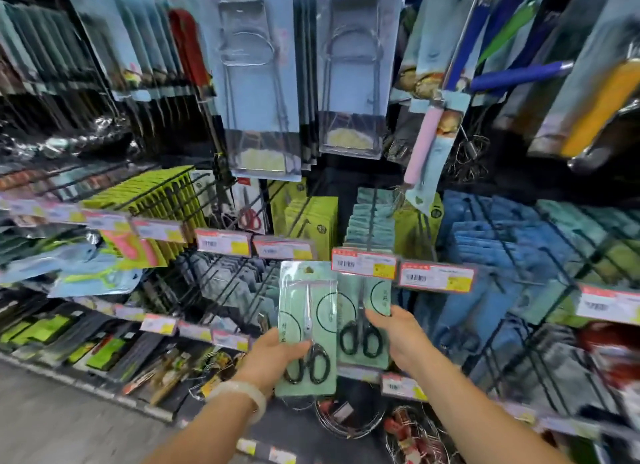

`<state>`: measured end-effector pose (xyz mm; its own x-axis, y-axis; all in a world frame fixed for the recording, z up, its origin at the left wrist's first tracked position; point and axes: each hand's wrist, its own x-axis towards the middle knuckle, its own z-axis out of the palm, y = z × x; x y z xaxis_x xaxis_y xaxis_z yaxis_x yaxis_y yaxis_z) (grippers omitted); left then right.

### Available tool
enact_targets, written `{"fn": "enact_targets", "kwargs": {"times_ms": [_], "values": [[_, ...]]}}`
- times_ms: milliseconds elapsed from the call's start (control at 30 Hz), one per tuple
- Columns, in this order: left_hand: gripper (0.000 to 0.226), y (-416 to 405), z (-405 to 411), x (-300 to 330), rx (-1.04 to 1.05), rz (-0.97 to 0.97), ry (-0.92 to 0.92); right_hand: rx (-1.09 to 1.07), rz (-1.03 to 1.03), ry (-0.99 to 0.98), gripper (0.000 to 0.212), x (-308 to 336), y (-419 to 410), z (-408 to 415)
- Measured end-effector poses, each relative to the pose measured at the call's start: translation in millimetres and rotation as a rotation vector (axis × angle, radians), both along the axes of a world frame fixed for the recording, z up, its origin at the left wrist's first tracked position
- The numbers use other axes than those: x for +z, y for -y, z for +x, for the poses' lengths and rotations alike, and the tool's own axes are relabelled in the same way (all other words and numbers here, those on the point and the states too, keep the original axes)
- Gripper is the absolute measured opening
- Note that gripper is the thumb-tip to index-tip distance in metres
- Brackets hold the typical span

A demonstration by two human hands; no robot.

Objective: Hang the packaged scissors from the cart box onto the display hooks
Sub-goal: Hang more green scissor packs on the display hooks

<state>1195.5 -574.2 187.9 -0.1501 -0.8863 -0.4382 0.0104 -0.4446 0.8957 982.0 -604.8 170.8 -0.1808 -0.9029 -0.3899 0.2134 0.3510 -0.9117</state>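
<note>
Left hand grips a pale green card-backed pack of black-handled scissors, thumb across its lower front. Right hand pinches a matching hanging pack, just beyond its fingertips. Advice: line the held pack's top hole, above the left fingers, with the hook end; hook itself hard to make out.

The scissors pack in my left hand is pale mint green with thin black circle outlines, and its scissors have black handles and silvery blades. The second scissors pack by my right hand shows the same mint card and black handles. My left wrist wears a milky white bangle. The price tags are white with red borders and yellow patches. The cards on the right are blue.
</note>
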Motion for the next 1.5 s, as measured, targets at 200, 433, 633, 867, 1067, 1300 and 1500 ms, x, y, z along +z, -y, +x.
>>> {"fn": "enact_targets", "kwargs": {"times_ms": [200,433,633,867,1067,1300,1500], "values": [[0.124,36,27,-65,-0.099,-0.045,0.058,-0.045,0.015,0.036,0.036,-10,-5,7],[0.069,33,25,-32,-0.187,-0.035,0.01,-0.147,-0.043,0.071,0.01,-6,1,7],[0.048,36,24,-31,-0.244,-0.025,0.063,-0.137,0.005,0.013,0.023,-9,7,4],[0.074,34,14,-30,-0.256,0.006,0.099,-0.114,0.106,-0.326,0.062,-5,-7,-3],[0.029,29,-14,-33,-0.279,0.015,0.078,0.251,0.075,-0.176,0.046,-6,-45,9],[0.026,30,-43,-26,-0.252,-0.098,0.221,0.089,-0.124,-0.465,0.02,-6,-49,10],[0.009,46,-53,-9,-0.157,-0.185,0.179,0.023,-0.17,-0.513,0.024,7,-33,0]]}}
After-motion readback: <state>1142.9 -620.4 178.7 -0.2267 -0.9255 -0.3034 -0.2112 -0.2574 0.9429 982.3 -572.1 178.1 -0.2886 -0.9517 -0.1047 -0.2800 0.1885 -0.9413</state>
